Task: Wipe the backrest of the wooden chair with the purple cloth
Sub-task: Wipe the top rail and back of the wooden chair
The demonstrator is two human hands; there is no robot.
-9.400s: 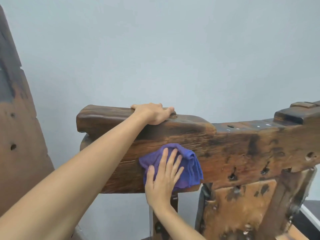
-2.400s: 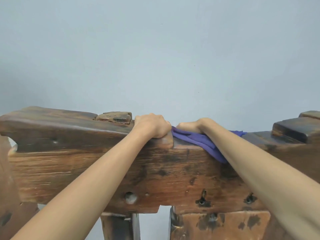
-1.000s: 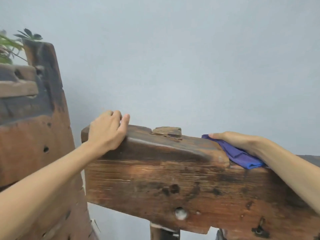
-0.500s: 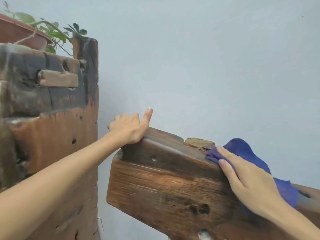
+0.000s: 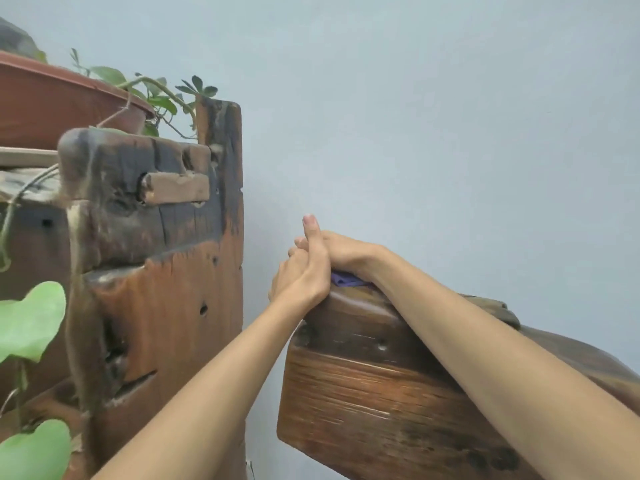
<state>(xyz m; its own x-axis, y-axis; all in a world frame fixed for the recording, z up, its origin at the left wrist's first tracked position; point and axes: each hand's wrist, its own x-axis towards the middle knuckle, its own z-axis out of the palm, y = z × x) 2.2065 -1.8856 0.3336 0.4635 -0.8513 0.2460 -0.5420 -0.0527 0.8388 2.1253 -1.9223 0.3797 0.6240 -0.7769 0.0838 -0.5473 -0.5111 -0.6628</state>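
Observation:
The wooden chair's backrest [image 5: 374, 386] is a thick, dark, worn plank that fills the lower right; its left end is near the frame's middle. My right hand [image 5: 341, 252] presses the purple cloth [image 5: 343, 279] onto the top of that left end, and only a small fold of cloth shows under the palm. My left hand [image 5: 304, 268] rests on the same corner, thumb up, touching my right hand. Whether it grips the wood is hidden.
A tall rough wooden stand [image 5: 162, 258] rises just left of the backrest, with a narrow gap between them. A brown plant pot [image 5: 59, 105] with trailing green leaves [image 5: 31, 320] sits on it. A plain pale wall [image 5: 433, 133] is behind.
My right hand has slid the cloth left along the top edge to the backrest's left end, where it now meets my left hand. The view has shifted left.

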